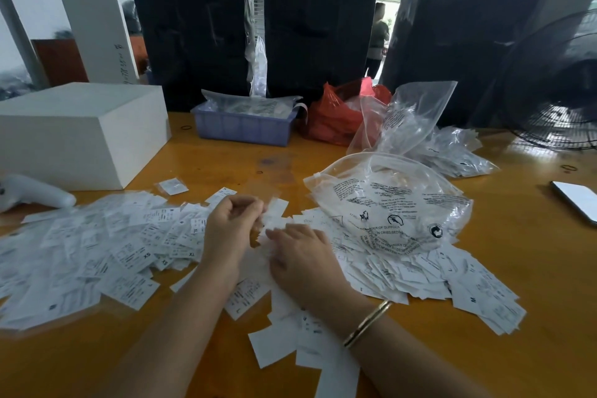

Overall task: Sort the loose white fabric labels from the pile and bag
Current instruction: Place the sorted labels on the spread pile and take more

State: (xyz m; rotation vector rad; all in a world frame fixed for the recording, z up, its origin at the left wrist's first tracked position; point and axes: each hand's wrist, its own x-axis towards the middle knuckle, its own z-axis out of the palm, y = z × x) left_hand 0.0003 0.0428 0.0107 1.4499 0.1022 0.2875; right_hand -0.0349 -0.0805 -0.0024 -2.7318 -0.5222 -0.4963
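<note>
Head view. Small white rectangular fabric labels, printed with black text and size letters such as XS and XL, lie loose and overlapping across the glossy yellow-orange counter, on both sides of the hands and beneath them. The left hand, fingers curled, pinches a few labels above the heap. The right hand, a gold bangle at its wrist, rests palm-down on the labels with fingers bent; whether it grips any cannot be told. A clear zip-top plastic bag with black print lies on the right-hand heap.
</note>
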